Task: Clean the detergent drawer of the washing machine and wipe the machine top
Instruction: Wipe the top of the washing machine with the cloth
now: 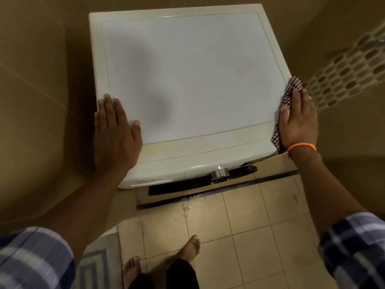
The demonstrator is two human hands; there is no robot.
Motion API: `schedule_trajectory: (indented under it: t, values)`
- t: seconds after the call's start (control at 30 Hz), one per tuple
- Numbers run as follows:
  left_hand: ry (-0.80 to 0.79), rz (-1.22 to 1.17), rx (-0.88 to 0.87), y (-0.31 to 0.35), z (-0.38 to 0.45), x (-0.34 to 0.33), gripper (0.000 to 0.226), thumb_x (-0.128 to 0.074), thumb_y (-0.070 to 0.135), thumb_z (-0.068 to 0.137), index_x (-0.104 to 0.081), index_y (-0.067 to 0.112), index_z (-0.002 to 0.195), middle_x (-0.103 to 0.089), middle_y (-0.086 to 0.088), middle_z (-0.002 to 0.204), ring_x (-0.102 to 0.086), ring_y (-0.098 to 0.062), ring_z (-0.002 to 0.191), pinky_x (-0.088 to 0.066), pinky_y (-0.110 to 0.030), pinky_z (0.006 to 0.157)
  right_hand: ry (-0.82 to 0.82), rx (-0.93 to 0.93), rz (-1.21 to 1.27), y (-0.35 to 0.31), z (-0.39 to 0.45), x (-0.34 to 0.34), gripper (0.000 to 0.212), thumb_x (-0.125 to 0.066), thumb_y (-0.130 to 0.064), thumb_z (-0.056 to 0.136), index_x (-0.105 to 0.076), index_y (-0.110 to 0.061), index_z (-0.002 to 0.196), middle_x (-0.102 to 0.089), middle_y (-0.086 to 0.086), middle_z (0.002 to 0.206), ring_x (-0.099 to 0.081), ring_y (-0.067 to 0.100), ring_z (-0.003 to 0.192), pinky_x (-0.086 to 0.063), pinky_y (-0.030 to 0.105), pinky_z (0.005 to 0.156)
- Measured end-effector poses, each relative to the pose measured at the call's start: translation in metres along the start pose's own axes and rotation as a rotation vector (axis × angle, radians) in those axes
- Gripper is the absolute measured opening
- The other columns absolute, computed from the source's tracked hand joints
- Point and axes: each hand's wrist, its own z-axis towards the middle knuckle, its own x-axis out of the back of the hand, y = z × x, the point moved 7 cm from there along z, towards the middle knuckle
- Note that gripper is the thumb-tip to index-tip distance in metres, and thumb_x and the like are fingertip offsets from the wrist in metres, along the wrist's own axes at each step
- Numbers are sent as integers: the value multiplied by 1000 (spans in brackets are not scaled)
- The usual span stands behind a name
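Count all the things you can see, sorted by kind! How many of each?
Hands: 2, the left hand and the right hand
Bare feet: 2
Washing machine: 1
Checked cloth: 1
Orange wristband: 1
Laundry basket: 1
Floor mat: 1
Total: 9

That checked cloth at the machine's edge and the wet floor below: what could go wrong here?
The checked cloth lies half over the right edge of the machine top under the flat right hand; it could slip off. Water drops on the floor tiles lie near the bare feet, a likely slipping risk.
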Motion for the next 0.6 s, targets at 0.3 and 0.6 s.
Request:
schedule_trajectory:
  t: [0.3, 0.6]
  values:
    - [-60, -37, -2, -6, 3, -1, 74, -12, 45, 110, -14, -2, 167, -8, -24, 176, -6, -37, 165, -14, -50, 134, -29, 298, 173, -229, -109, -34, 63, -35, -40, 110, -30, -8, 164, -28, 19, 170, -25, 38, 158, -17, 48, 131]
    - [-86, -74, -24, -7, -4, 5, 76, -6, 53, 111, -15, 4, 168, -10, -17, 177, -5, -29, 166, -9, -46, 135, -117, 712, 215, -305, -151, -46, 58, -44, -45, 109, -42, -19, 160, -37, 4, 169, -28, 27, 157, -25, 46, 127]
